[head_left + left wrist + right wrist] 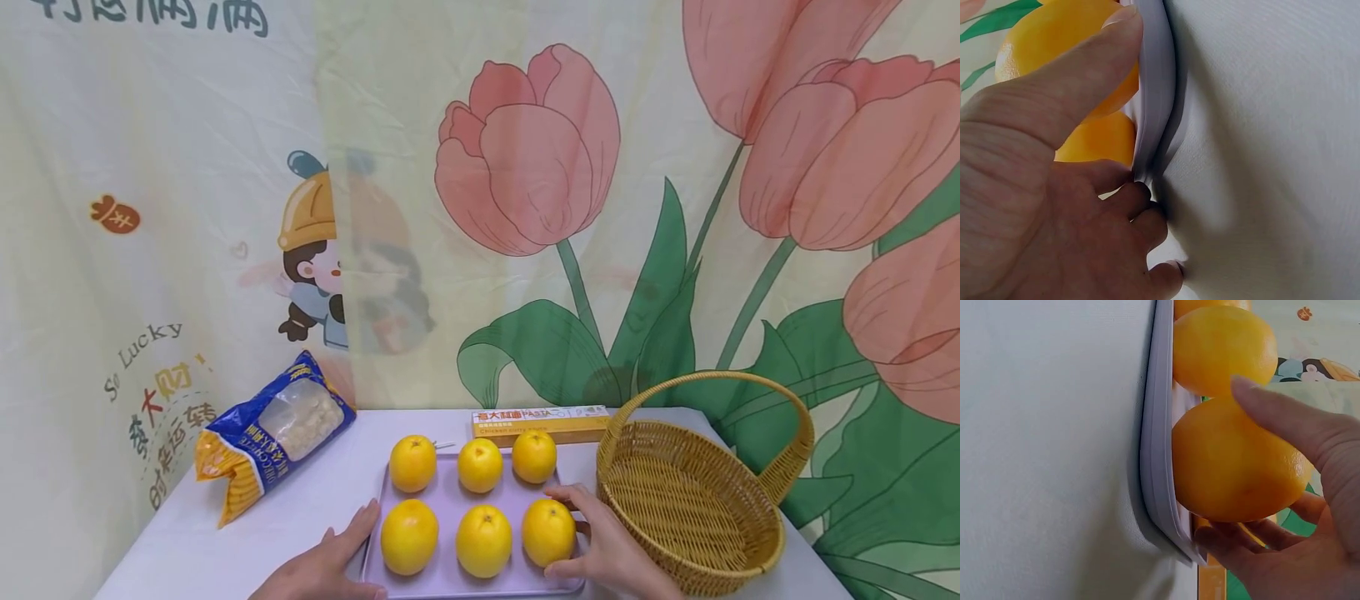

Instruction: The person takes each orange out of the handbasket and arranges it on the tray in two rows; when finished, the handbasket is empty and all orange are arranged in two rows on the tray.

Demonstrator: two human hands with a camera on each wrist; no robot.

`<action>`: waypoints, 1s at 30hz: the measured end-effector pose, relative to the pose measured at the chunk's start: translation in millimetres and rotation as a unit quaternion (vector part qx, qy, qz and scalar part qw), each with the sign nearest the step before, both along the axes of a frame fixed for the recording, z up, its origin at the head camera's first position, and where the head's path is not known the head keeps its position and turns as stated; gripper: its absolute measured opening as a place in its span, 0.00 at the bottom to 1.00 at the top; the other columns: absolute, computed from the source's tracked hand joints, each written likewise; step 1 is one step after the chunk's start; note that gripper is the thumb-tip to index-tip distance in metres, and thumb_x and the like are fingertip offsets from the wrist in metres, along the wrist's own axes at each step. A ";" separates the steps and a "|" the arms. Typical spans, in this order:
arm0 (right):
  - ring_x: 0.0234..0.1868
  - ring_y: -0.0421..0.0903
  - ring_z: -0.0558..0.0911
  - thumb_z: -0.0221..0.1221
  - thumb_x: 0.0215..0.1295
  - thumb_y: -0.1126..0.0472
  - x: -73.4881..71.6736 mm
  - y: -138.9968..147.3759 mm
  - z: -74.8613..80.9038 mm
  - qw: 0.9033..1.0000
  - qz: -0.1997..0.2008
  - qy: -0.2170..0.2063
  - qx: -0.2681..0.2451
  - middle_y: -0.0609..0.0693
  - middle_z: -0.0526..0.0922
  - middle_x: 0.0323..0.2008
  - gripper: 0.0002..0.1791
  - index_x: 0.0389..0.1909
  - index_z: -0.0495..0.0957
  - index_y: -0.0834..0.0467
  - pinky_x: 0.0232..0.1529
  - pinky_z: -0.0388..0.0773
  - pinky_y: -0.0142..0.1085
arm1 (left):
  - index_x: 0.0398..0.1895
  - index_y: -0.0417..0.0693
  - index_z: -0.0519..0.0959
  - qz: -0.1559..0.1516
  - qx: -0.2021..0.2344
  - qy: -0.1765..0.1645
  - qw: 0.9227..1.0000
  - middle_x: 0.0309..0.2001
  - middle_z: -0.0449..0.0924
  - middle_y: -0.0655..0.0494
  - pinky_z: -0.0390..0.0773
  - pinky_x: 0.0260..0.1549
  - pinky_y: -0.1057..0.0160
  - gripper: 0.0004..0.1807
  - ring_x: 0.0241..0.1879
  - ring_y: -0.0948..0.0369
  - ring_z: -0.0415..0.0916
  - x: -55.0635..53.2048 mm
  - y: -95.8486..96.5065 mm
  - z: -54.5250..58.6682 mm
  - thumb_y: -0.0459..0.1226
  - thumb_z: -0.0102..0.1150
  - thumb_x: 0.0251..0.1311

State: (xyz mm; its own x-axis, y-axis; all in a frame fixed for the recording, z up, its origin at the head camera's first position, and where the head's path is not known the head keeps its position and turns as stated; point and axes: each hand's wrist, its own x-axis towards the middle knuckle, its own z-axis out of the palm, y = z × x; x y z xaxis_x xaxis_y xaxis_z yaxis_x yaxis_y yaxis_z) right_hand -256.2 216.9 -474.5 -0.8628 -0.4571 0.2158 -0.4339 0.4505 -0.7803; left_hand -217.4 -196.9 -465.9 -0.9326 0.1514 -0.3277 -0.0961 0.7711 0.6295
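A pale purple tray [440, 586] holds several oranges in two rows of 3. My right hand [611, 546] grips the front right orange [549, 532], thumb on its near side and fingers round the far side. In the right wrist view that orange [1241, 462] sits by the tray's rim [1159, 425], with another orange [1222, 350] beside it. My left hand [330, 558] rests at the tray's left edge, thumb and fingers spread. The left wrist view shows its thumb [1085, 81] across the tray's rim [1157, 81], beside an orange [1054, 37], with the other fingers bent low against the tray's side.
A wicker basket [615, 525] with a tall handle stands right of the tray. Behind the tray lies a pasta box [573, 429], and a thin metal piece [445, 445] shows near it. To the left is a blue and yellow pasta bag [277, 433]. A printed curtain [405, 125] hangs behind.
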 end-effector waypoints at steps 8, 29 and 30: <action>0.61 0.42 0.82 0.84 0.52 0.57 -0.1 -2.9 -0.5 0.999 0.007 -0.015 -0.027 0.54 0.83 0.60 0.38 0.61 0.76 0.58 0.64 0.84 0.49 | 0.87 0.52 0.59 -0.003 0.001 0.001 1.000 0.84 0.58 0.39 0.58 0.69 0.18 0.65 0.77 0.21 0.51 -1.9 0.5 0.2 0.55 0.85 0.47; 0.64 0.55 0.80 0.87 0.45 0.60 -4.3 -5.1 -5.8 0.999 -0.011 -0.037 -0.024 0.59 0.79 0.66 0.52 0.70 0.70 0.64 0.63 0.85 0.50 | 0.87 0.59 0.61 0.023 0.013 -0.011 1.000 0.84 0.59 0.44 0.57 0.70 0.19 0.66 0.79 0.23 0.50 -0.8 -2.6 -6.1 0.58 0.86 0.41; 0.64 0.55 0.80 0.87 0.45 0.60 -4.6 -5.3 -5.4 0.999 -0.013 -0.040 -0.025 0.59 0.79 0.66 0.52 0.70 0.70 0.64 0.63 0.85 0.50 | 0.87 0.59 0.61 0.021 0.013 -0.009 1.000 0.84 0.59 0.44 0.57 0.70 0.19 0.66 0.79 0.23 0.50 -1.1 -2.8 -5.6 0.58 0.86 0.41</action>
State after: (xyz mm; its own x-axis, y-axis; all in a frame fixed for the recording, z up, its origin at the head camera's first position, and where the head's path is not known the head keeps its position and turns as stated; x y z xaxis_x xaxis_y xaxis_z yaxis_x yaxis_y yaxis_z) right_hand -260.8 211.6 -480.0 -0.8896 -0.4248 0.1676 -0.3577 0.4199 -0.8341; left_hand -218.6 -199.7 -471.5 -0.9320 0.1212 -0.3415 -0.1393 0.7501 0.6464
